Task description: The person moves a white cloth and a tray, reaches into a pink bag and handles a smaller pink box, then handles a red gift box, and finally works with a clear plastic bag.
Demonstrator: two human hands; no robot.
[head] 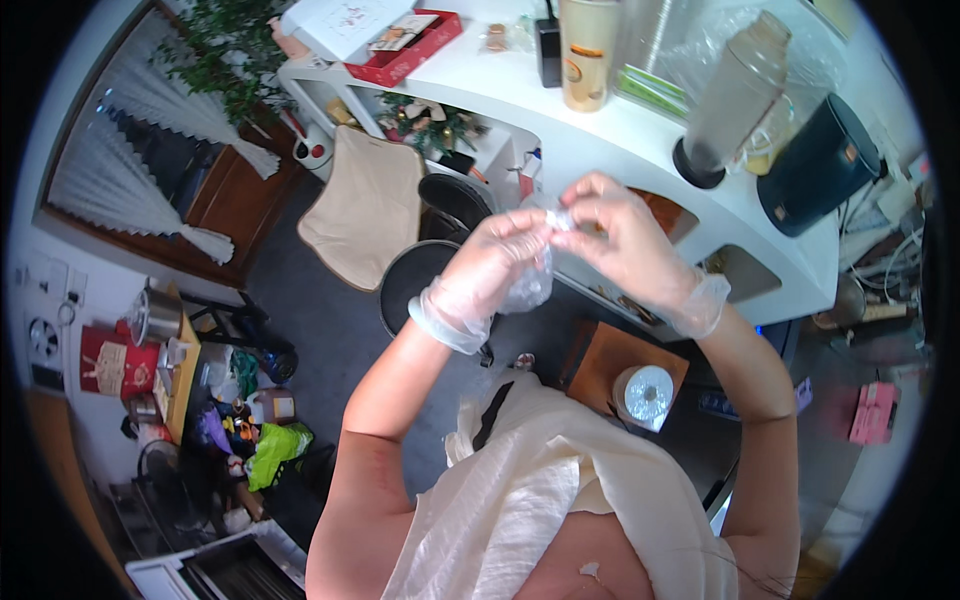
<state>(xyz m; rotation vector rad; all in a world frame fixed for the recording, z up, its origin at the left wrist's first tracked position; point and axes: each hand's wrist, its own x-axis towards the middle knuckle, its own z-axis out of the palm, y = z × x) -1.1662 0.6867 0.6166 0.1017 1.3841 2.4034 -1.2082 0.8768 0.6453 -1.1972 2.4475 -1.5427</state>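
Observation:
Both my hands are raised in front of me, close together, in thin clear plastic gloves. My left hand [499,255] pinches one side of a crumpled clear plastic bag [529,289], whose lower part hangs beside its palm. From the other side, the fingers of my right hand [619,244] pinch the gathered top of the bag. What the bag contains, if anything, I cannot tell. Below my right hand, a roll of clear plastic [648,397] stands on a wooden stool [611,349].
A curved white counter [510,82] holds a red box [405,49], a tall cup [589,60], a cup dispenser [739,97] and a dark canister [817,165]. Beyond my left hand stand a beige-covered chair [367,202] and a round black seat [420,281]. Cluttered shelves line the left.

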